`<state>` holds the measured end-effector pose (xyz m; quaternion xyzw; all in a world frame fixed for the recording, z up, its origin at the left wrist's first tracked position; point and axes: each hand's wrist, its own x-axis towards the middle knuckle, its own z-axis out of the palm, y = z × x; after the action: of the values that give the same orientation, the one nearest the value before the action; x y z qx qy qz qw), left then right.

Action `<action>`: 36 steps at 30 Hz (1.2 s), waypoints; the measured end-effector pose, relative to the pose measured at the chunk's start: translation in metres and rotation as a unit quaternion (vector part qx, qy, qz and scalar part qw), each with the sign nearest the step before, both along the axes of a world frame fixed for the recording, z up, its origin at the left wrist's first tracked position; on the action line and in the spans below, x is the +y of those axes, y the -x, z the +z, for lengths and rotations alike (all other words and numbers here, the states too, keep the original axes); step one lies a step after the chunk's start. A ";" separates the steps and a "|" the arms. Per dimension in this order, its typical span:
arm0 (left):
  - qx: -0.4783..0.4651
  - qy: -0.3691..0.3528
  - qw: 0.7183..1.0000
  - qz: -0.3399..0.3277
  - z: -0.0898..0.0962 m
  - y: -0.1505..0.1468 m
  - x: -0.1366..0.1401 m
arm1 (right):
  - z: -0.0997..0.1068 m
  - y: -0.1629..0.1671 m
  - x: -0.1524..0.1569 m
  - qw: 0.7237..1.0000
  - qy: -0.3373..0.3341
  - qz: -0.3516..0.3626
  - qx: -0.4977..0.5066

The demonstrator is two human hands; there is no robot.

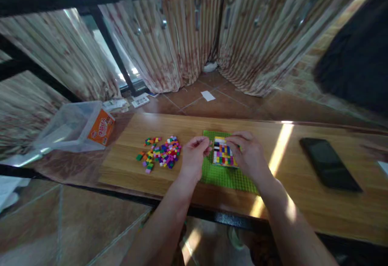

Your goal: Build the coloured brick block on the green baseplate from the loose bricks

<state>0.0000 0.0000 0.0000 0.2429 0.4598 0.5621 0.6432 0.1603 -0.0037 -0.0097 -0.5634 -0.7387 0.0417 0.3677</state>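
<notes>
The left box (68,126) is showing smooth plastic, the baseplate (216,176) is showing studded plastic, the desk (121,165) is showing smooth wood, and the far curtains (182,39) are showing matt cloth.

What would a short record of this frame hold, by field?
left hand: fingertips pinched beside the brick build; any held brick unclear
right hand: fingers over the build's right side; contact unclear
base: green studded plate under the build
loose bricks: pile left of the left hand
right: dark flat device on wooden table
far left: clear bin, orange label
</notes>
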 end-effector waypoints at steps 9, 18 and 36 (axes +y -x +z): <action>-0.005 0.000 1.000 -0.009 0.003 0.004 0.000 | 0.002 0.000 0.003 1.000 0.014 -0.009 -0.026; -0.009 0.002 1.000 -0.016 0.003 0.002 0.001 | 0.001 0.002 0.006 0.997 0.057 -0.034 0.044; 0.000 0.002 1.000 -0.026 0.003 0.001 -0.001 | -0.014 0.000 0.014 0.953 0.161 -0.080 0.245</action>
<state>-0.0011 -0.0014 0.0031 0.2532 0.4543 0.5446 0.6580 0.1607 0.0107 -0.0239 -0.6445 -0.5620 0.2673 0.4442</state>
